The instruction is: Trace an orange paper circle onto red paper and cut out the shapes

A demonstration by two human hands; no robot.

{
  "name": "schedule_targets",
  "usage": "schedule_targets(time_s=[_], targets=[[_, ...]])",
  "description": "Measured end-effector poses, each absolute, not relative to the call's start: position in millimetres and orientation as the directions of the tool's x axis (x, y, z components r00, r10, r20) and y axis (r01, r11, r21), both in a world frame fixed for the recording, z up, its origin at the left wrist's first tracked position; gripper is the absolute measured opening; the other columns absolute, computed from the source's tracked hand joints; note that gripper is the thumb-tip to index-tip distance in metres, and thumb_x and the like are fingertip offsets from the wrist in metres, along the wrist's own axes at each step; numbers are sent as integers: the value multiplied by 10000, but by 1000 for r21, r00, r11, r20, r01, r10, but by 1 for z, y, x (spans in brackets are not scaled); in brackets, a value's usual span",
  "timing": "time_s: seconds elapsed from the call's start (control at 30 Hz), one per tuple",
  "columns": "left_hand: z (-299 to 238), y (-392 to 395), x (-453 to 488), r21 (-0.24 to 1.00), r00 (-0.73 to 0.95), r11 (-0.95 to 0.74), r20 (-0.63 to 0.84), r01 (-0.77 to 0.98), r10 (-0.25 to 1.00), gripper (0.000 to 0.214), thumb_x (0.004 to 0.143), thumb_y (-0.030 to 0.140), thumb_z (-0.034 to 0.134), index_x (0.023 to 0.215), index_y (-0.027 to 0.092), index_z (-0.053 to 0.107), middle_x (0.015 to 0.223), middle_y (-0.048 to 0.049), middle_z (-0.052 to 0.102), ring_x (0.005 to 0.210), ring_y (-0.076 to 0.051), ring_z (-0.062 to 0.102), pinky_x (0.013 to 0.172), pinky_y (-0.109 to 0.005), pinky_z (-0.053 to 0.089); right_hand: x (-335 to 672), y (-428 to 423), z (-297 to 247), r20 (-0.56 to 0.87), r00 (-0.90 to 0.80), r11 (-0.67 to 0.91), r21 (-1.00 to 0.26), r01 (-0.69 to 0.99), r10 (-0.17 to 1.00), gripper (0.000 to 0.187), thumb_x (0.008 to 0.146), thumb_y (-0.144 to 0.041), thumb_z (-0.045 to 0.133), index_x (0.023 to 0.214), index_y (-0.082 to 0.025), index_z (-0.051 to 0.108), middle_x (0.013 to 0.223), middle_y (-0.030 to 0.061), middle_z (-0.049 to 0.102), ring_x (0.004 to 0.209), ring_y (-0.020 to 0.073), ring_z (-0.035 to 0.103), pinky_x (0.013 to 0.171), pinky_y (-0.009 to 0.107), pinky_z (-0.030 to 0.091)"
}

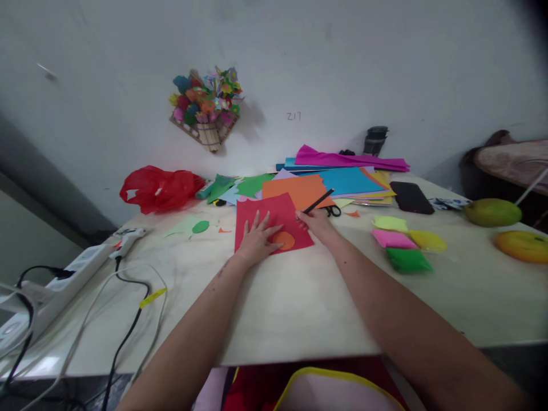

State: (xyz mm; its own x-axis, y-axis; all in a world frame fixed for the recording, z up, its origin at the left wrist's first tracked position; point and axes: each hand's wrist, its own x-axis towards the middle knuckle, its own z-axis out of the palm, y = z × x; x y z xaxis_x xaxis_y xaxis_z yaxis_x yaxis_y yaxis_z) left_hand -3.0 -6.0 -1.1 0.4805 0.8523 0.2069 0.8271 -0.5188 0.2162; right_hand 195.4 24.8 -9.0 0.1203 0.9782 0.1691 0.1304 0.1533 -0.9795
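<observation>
Tabletop (299,319): pale; front edge at the wearer's body.
Green packet (409,260): right side, just beside a pink packet (394,238).
Orange disc (286,241): flat on the red sheet (274,210), close to its front edge.
Left hand (259,237): palm down on the red sheet, fingers spread wide, thumb at the disc; nothing gripped.
Right hand (314,221): at the red sheet's right edge, fingers curled closed around a black pencil (320,200).
Scissors (335,211): just beyond the right hand, partly hidden.
Orange sheet (293,189): behind the red sheet.
Blue sheet (349,182): right of the orange sheet.
Red bag (160,188): far left.
Flower ornament (208,105): on the wall.
</observation>
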Motion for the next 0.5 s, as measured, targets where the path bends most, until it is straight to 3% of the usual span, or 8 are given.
schedule_targets(time_s=[0.17, 0.5], targets=[[-4, -1, 0, 283, 380, -423, 194, 861, 904, 437, 655, 539, 585, 970, 236, 575, 1444, -31, 121, 1294, -277, -119, 1003, -540, -11, 195, 30, -13, 188, 125, 172, -977, 129, 974, 250, 694, -367, 574, 770, -130, 602, 564, 26, 602, 429, 99, 532, 458, 220, 445], [-3, 3, 2, 367, 326, -323, 57, 872, 944, 400, 568, 548, 639, 752, 195, 599, 1421, -94, 192, 1297, -298, -81, 990, -552, -2, 194, 29, -17, 140, 38, 122, -944, 307, 989, 254, 755, -383, 530, 800, -141, 593, 557, 30, 623, 388, 108, 559, 403, 204, 432]])
